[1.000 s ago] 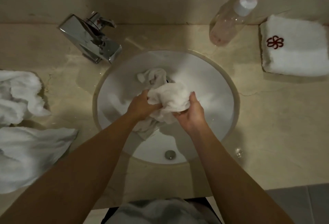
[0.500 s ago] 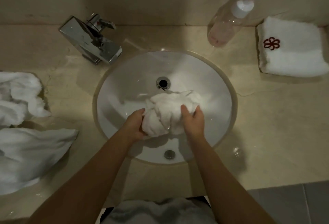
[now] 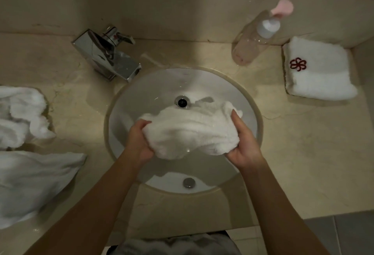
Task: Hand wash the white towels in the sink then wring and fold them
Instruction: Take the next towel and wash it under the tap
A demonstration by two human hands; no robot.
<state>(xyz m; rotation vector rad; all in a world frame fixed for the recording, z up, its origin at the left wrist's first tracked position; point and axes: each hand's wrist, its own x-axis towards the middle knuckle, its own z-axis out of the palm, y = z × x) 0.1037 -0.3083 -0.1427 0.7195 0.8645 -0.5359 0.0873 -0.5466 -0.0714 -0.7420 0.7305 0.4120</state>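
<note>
- Head view, nearest first: your two bare forearms reach in from the bottom edge, over the front lip of the beige stone counter [image 3: 303, 163].
- Your left hand [image 3: 137, 143] has its fingers curled tight into the left end of the white terry towel [image 3: 190, 131], and your right hand [image 3: 244, 149] clamps the right end, thumb pressed up along the cloth.
- That towel hangs between your hands above the round white sink basin [image 3: 141, 96], not resting on the bottom.
- Half a second ago it was a tight ball squeezed between both palms; now your hands sit farther apart and the cloth is drawn out into a wide band.
- I judge the scrubbing squeeze is giving way to a stretch, either to rinse or to set up the twist for wringing.
- Past the towel, the dark drain hole [image 3: 182, 102] lies uncovered, so water can run off.
- Left of the basin, two crumpled white towels [image 3: 30, 153] lie on the counter; whether they are washed I cannot tell.
- Farther back stand the square chrome faucet [image 3: 105, 56] and a clear pump bottle with a pink top [image 3: 255, 40].
- At the far right rests a folded white towel with a red flower emblem [image 3: 319, 74], seemingly finished.
</note>
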